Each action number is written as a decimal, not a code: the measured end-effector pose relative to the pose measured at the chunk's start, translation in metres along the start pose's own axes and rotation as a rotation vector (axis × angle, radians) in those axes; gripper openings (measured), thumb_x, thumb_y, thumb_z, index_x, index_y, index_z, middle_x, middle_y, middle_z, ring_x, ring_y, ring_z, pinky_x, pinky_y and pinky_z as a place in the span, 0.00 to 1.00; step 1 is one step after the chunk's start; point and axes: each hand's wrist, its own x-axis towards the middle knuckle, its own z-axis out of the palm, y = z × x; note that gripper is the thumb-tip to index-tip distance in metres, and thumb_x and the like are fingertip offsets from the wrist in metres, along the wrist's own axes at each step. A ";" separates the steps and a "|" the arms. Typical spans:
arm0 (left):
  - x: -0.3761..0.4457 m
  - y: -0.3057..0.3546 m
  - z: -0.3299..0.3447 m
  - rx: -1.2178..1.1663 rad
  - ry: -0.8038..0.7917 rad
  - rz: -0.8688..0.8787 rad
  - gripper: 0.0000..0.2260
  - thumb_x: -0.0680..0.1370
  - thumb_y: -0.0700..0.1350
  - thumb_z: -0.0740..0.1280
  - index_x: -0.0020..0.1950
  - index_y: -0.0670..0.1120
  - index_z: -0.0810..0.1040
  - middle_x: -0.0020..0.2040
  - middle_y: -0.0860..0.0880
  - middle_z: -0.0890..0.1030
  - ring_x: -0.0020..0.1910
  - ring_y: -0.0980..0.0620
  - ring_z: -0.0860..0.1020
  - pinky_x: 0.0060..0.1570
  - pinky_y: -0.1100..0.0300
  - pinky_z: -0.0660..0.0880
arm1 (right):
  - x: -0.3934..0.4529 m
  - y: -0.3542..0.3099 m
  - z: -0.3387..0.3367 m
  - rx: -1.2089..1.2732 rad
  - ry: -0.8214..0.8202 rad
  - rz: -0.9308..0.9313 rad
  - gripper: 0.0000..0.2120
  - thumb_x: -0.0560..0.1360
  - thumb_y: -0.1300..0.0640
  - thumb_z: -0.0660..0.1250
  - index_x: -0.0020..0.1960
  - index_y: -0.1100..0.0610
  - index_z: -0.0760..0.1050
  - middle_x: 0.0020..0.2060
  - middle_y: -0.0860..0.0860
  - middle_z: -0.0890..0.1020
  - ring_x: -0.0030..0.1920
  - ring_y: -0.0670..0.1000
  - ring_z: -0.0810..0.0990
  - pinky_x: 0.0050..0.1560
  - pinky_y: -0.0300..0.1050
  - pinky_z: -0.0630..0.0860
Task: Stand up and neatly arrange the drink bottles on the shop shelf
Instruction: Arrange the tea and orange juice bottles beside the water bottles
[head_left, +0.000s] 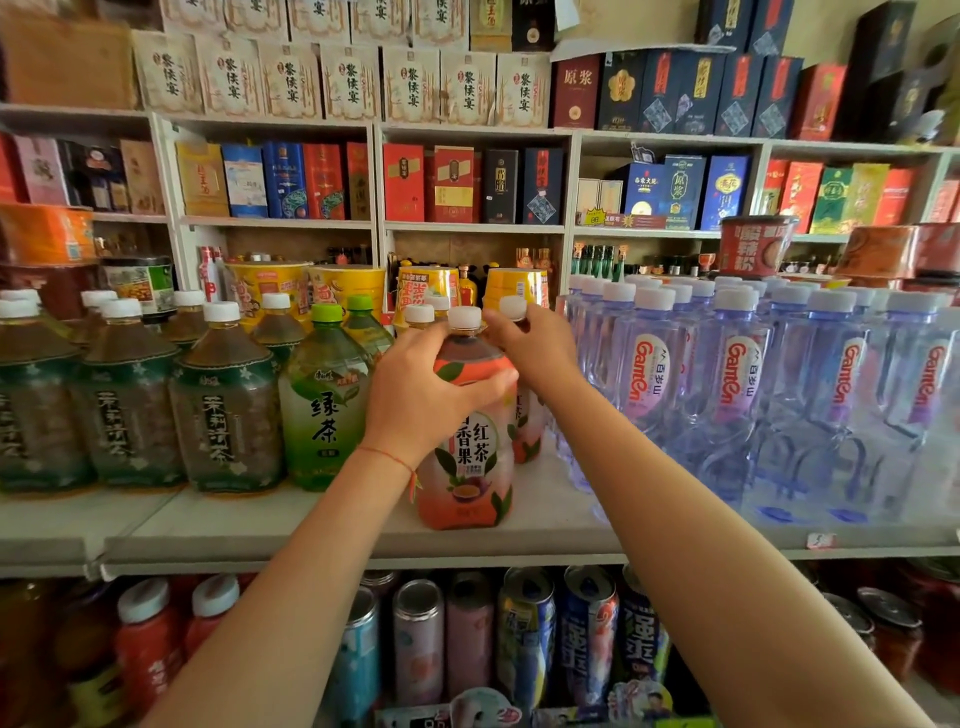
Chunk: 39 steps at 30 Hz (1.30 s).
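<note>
left hand (426, 395): wraps shoulder of upright front red tea bottle (470, 457)
right hand (535, 348): grips neck of the rear red tea bottle (527, 421) just behind

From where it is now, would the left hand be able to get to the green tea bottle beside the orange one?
Probably yes. The left hand grips the orange bottle, and the green tea bottle stands right beside it at the shelf front with nothing between them. It would have to let go first.
</note>
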 end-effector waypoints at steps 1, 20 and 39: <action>0.000 0.001 -0.001 0.003 -0.008 -0.007 0.32 0.65 0.72 0.67 0.59 0.51 0.80 0.50 0.53 0.80 0.49 0.56 0.76 0.48 0.62 0.73 | -0.002 -0.002 -0.005 -0.006 -0.002 0.010 0.14 0.79 0.45 0.65 0.38 0.50 0.73 0.33 0.41 0.75 0.37 0.44 0.73 0.33 0.38 0.64; -0.062 0.024 0.033 -0.509 0.050 -0.410 0.21 0.74 0.59 0.72 0.64 0.54 0.74 0.54 0.60 0.81 0.49 0.71 0.78 0.46 0.76 0.72 | -0.053 -0.020 -0.023 0.184 0.077 -0.160 0.11 0.81 0.49 0.57 0.51 0.51 0.77 0.52 0.48 0.77 0.52 0.44 0.74 0.49 0.35 0.68; -0.049 0.043 0.033 -1.011 -0.271 -0.699 0.23 0.82 0.64 0.49 0.61 0.57 0.80 0.54 0.52 0.86 0.53 0.55 0.84 0.51 0.55 0.80 | -0.075 -0.017 -0.026 0.037 0.162 -0.084 0.17 0.78 0.42 0.65 0.57 0.55 0.71 0.53 0.49 0.75 0.51 0.47 0.74 0.45 0.40 0.69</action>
